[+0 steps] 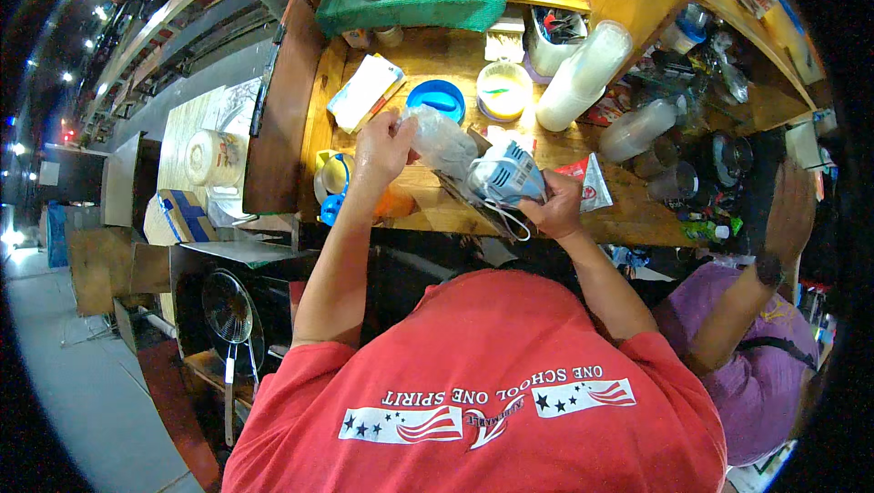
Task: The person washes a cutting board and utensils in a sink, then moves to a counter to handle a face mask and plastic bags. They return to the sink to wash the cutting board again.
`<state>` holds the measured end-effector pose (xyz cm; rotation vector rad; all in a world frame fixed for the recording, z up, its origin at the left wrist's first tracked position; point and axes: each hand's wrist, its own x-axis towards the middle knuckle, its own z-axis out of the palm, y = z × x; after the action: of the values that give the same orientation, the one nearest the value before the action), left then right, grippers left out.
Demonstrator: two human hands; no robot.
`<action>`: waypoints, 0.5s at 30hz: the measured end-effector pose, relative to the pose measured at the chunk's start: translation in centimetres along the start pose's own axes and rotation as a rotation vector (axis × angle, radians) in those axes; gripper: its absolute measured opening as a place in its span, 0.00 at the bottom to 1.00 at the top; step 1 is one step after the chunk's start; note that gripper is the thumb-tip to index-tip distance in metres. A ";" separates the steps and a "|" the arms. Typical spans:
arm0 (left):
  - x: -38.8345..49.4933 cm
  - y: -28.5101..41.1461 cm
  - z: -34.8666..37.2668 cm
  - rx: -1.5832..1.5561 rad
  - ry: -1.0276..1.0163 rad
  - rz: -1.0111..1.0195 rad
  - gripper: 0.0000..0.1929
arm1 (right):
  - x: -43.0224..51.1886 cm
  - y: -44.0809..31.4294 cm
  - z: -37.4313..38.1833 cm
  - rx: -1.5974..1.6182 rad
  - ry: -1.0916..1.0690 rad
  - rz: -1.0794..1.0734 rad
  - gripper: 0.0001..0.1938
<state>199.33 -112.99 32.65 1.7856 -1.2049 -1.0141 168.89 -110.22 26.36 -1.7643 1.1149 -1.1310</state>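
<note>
My left hand [386, 148] pinches the end of a crumpled clear plastic bag [440, 138] above the wooden counter [437, 209]. From there the bag runs toward a white and blue printed pack [506, 172]. My right hand [556, 206] grips this pack at its right side, and a white cord or strip [511, 223] loops down from it. Whether bag and pack are joined is hard to tell. Just behind the bag stands a round blue container [435, 98]. A red and white packet [588, 182] lies to the right of my right hand.
Tall stacks of clear plastic cups [584, 76] lean at the right, near a white tub [504, 89] and a utensil bin [560, 35]. A yellow and blue container [334, 175] is by my left forearm. Another person in a purple shirt [758, 363] reaches in at the right. A strainer [227, 308] hangs lower left.
</note>
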 end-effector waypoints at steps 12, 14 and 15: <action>-1.3 2.6 -3.5 0.311 0.341 0.231 0.13 | -0.1 0.3 -1.8 0.135 0.177 0.031 0.08; -1.3 3.4 -3.6 0.051 0.351 0.324 0.08 | -0.3 0.4 -2.2 0.165 0.221 0.050 0.08; -1.4 3.8 -3.5 -0.079 0.354 0.343 0.06 | -0.4 0.4 -2.4 0.181 0.249 0.059 0.07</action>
<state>200.76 -112.28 37.75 1.5465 -1.1740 -0.5159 166.49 -110.33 26.67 -1.4715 1.1608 -1.3972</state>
